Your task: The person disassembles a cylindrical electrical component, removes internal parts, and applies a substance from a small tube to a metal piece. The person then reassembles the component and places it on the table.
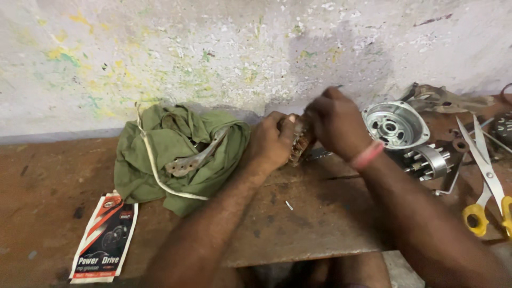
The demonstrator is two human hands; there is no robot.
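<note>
One wound motor part [300,140], gripped by left hand [272,143] and right hand [335,124]; one scissors [488,176]; one green cloth [176,149]; two metal housings [396,125].

One head-worn camera looks down and forward (close in) across the workbench [298,224] toward the wall [213,48].
</note>
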